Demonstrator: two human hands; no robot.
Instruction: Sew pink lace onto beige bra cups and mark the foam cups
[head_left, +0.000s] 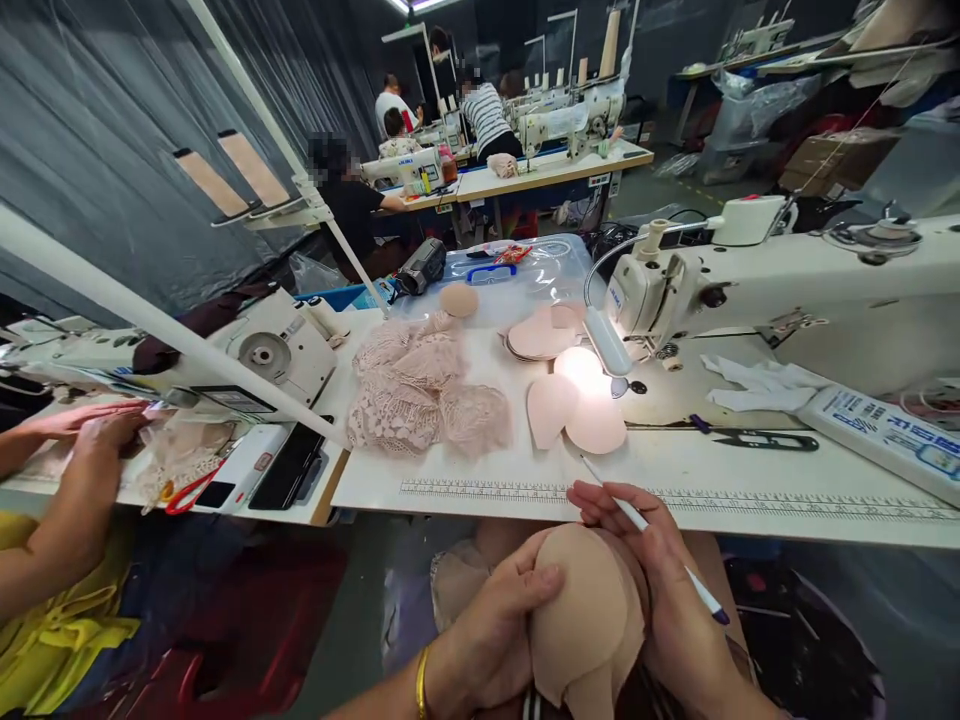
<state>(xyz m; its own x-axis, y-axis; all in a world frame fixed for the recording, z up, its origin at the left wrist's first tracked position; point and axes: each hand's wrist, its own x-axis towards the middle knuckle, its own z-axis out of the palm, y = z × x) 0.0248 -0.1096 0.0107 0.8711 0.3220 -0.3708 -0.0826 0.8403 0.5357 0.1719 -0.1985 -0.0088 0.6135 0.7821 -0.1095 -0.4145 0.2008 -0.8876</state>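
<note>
Left hand (pixel 499 630) is clamped on a stack of beige, rounded, cup-shaped fabric pieces (pixel 581 600), thumb on the top face, fingers mostly hidden behind; gold bangle (pixel 421 683) on that wrist. Stack sits just off the near edge of the white worktable (pixel 540 502), in front of the body. Right hand (pixel 675 590) is half-curled, holding a slim white pen with a purple end (pixel 634 515), tip pointing far-left over the table; same hand is against the stack's right side, can't tell how firmly. Printed ruler strip (pixel 487 489) runs along the near edge. Far of it: pale pink lace pieces (pixel 401 410) at left, smooth pale-beige cup pieces (pixel 550 408) mid-table by a lit lamp, another layered beige pile (pixel 536 337) farther back. Right side: white sewing machine (pixel 697 290), black thread snips (pixel 772 441) lying near it, white box with blue lettering (pixel 892 435) at far right. A co-worker's hands (pixel 105 425) are at the left neighbouring machine (pixel 281 345).
</note>
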